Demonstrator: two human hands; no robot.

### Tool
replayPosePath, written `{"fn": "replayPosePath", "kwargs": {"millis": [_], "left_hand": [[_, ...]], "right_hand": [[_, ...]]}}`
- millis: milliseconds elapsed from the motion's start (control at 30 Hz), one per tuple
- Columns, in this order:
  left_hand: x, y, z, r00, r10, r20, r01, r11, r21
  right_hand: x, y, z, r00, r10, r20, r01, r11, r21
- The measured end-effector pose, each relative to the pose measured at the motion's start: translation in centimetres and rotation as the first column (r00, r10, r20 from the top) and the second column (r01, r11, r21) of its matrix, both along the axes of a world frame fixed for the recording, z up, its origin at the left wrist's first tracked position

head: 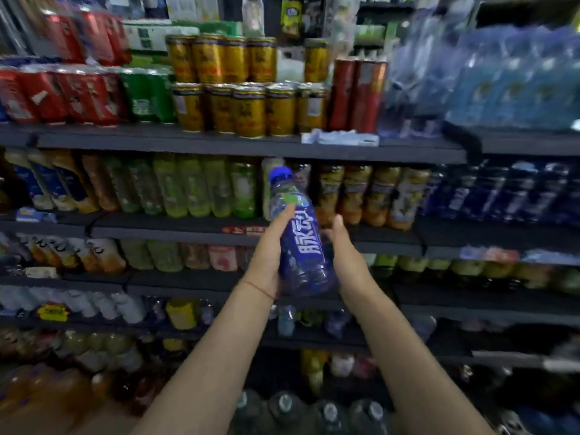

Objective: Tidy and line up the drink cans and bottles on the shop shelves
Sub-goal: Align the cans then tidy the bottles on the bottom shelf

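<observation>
A blue drink bottle (301, 237) with a blue cap and white lettering is held upright, tilted slightly left, in front of the second shelf. My left hand (270, 252) grips its left side, thumb along the label. My right hand (346, 255) holds its right side, fingers behind the bottle. Behind it, the second shelf (175, 224) carries a row of green bottles (194, 186) to the left and orange-labelled bottles (370, 196) to the right. Gold cans (251, 111) stand stacked in two tiers on the top shelf.
Red cans (56, 92) and green cans (147, 95) fill the top shelf's left. Tall red tubes (357, 95) and wrapped packs of blue water bottles (502, 83) sit to the right. Dark blue bottles (502, 193) line the right of the second shelf. Lower shelves hold more drinks.
</observation>
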State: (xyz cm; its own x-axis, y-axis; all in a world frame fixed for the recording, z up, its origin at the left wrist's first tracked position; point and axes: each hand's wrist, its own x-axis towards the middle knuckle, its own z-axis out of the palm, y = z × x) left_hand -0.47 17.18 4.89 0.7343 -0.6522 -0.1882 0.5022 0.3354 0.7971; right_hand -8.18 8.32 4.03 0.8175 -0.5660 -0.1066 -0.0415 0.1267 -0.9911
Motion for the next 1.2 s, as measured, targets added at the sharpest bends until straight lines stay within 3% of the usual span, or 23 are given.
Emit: {"fn": "replayPosePath", "kwargs": {"millis": [167,367,500,833,1067,1200], "left_hand": [[-9.1,-7.5,-3.7,0.988,-0.083,-0.129,0.092,0.994,0.059],[-14.0,-16.7,-4.9,0.961,-0.257,-0.1,0.267,0.958,0.107],[-15.1,-23.7,-5.7,0.96,-0.278,-0.023,0.279,0.954,0.113],[-14.9,-40.7,-6.5,0.94,-0.337,-0.046,0.338,0.941,0.001],[-13.6,-46.8,-6.6,0.977,-0.168,0.132,0.177,0.983,-0.058],[-12.4,-47.5,-6.5,0.914,-0.07,0.399,0.052,0.997,0.056]], "right_hand": [[-9.8,-7.4,-3.8,0.991,-0.052,-0.121,0.073,0.983,0.169],[-15.9,-16.1,-5.5,0.991,0.014,-0.132,-0.013,1.0,0.009],[-17.0,-22.5,-5.7,0.99,-0.036,-0.134,0.021,0.994,-0.108],[-18.6,-39.3,-4.4,0.978,-0.078,-0.195,0.043,0.984,-0.175],[-17.3,-47.5,-4.8,0.983,0.017,-0.183,-0.053,0.979,-0.194],[-15.2,-50.6,-5.2,0.985,0.135,-0.103,-0.151,0.972,-0.178]]}}
